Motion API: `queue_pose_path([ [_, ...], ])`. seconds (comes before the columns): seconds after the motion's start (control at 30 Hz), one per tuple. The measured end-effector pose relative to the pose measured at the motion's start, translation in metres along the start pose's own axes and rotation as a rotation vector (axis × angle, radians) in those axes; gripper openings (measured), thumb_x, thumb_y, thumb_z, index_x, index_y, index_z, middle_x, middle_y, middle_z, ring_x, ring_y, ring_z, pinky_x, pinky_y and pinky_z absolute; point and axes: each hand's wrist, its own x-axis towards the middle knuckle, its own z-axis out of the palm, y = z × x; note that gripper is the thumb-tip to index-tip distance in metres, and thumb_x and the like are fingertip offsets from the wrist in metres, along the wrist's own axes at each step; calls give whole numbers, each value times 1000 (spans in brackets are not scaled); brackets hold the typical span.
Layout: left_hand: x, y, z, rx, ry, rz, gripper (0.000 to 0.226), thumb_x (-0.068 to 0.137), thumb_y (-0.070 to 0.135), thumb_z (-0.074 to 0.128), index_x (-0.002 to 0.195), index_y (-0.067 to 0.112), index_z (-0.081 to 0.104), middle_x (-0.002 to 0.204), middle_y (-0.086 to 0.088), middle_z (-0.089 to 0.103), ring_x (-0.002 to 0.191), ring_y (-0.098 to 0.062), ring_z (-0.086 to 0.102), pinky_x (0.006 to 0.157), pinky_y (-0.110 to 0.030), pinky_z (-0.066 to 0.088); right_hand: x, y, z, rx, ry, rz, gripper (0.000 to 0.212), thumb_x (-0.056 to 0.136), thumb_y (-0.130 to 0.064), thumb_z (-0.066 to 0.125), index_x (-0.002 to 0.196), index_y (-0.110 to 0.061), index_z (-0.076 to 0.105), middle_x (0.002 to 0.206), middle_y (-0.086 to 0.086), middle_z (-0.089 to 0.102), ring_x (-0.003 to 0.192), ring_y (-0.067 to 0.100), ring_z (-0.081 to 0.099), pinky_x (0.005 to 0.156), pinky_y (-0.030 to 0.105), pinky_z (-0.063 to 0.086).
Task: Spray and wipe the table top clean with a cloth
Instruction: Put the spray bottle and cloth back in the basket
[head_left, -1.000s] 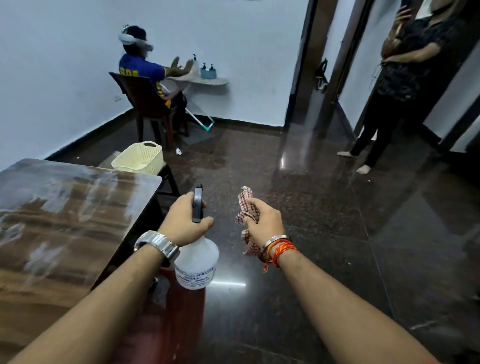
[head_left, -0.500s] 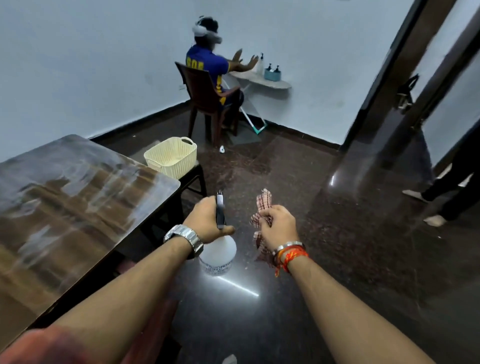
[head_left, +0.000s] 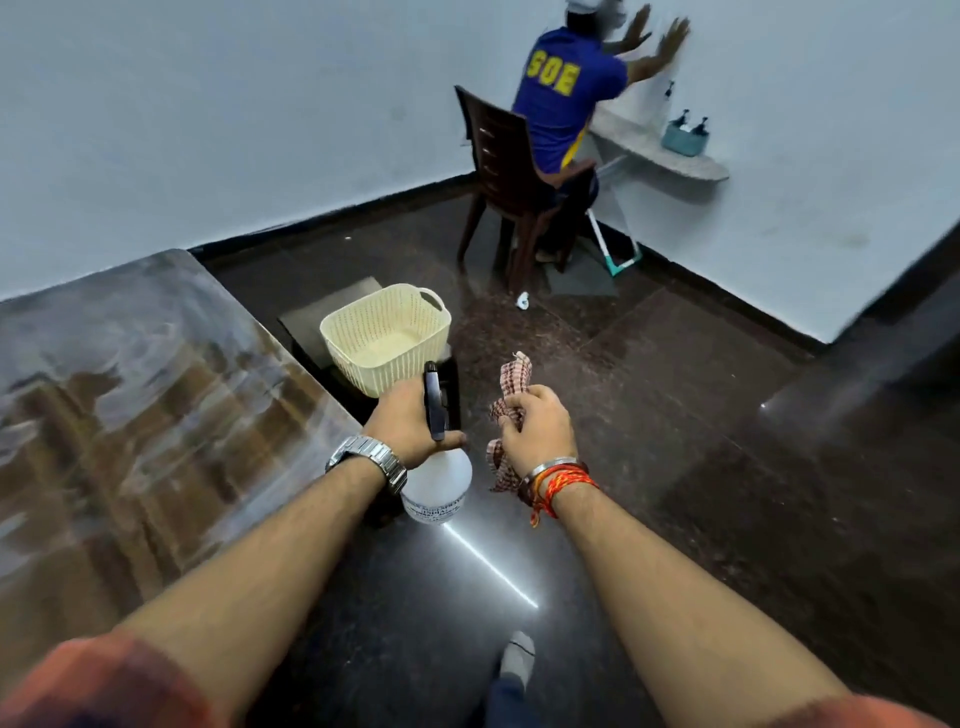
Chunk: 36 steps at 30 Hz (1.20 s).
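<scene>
Both hands full: left hand (head_left: 410, 423) grips spray bottle (head_left: 437, 483), right hand (head_left: 537, 428) cloth (head_left: 511, 392)

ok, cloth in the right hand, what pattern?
Red-and-white check, on the cloth bunched in the right hand; shows in the head view.

A cream plastic basket (head_left: 385, 338) with a woven pattern and handle slots sits at the centre, on a low dark stand (head_left: 332, 332). At one o'clock, a person in a blue shirt (head_left: 563, 98) with yellow letters sits on a dark brown chair (head_left: 511, 176), facing the wall, both palms raised toward it. Just beside them, at two o'clock, a small curved shelf (head_left: 670, 156) juts from the white wall (head_left: 208, 114) and carries a pale blue holder (head_left: 684, 141) with dark pump bottles. The dark speckled floor (head_left: 675, 415) is glossy, with a bright streak of reflected light at six o'clock.
</scene>
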Motion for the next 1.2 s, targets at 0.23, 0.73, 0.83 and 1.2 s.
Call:
queue_pose_path([
  [0.23, 136, -20, -6, -34, 95, -194, 53, 64, 29, 95, 94, 8, 58, 91, -10, 66, 84, -28, 61, 70, -39, 48, 169, 10, 34, 16, -178, -164, 26, 86, -16, 63, 111, -11, 68, 125, 4, 53, 108, 24, 56, 93, 33, 45],
  [0.73, 352, -161, -43, -47, 281, -486, 55, 67, 30, 92, 103, 10, 56, 103, -7, 59, 91, -28, 60, 78, -43, 52, 413, -33, 193, -1, -470, -251, 33, 85, -4, 60, 118, -6, 64, 141, 7, 44, 122, 22, 50, 91, 3, 26],
  [0.83, 375, -185, -38, -59, 245, -539, 53, 69, 25, 91, 102, 12, 52, 106, -7, 58, 93, -29, 63, 81, -43, 53, 436, -33, 216, -24, -542, -241, 31, 88, 2, 54, 118, 1, 62, 137, 8, 43, 108, 20, 53, 70, -13, 23],
  [1.2, 410, -253, 18, -145, 149, -741, 53, 69, 14, 91, 108, 15, 55, 110, -4, 59, 90, -25, 66, 86, -40, 55, 485, 2, 316, -208, -961, -312, 37, 90, -5, 52, 126, -10, 61, 150, 5, 24, 109, 32, 61, 88, 27, 49],
])
